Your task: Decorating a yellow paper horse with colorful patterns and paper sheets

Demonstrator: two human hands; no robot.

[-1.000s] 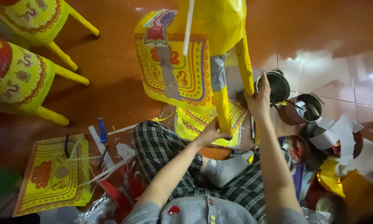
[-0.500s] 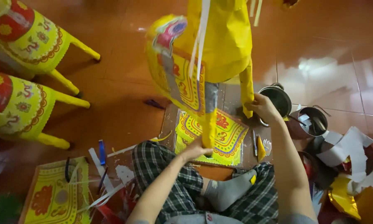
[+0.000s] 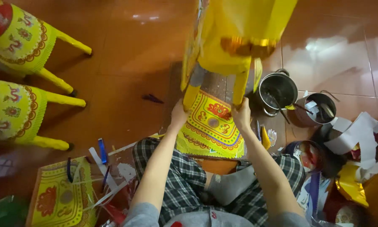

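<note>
A large yellow paper animal figure (image 3: 235, 38) with patterned sides stands upright in front of me on its thin yellow legs. My left hand (image 3: 179, 114) grips the bottom of its left front leg (image 3: 190, 96). My right hand (image 3: 242, 115) grips the bottom of the right front leg (image 3: 241, 86). Under the figure lies a yellow decorated paper sheet (image 3: 210, 128) with red ornaments and a fringed edge, resting on a board over my lap.
Two more yellow paper figures (image 3: 17, 42) (image 3: 12, 113) lie at the left on the orange tiled floor. A metal pot (image 3: 277, 90) and a tin (image 3: 317, 109) with tools stand at the right. Another patterned sheet (image 3: 61, 193), paper strips and scraps surround my legs.
The figure has turned from side-on to facing me and stands more upright. Both hands have moved onto the bottoms of its two front legs.
</note>
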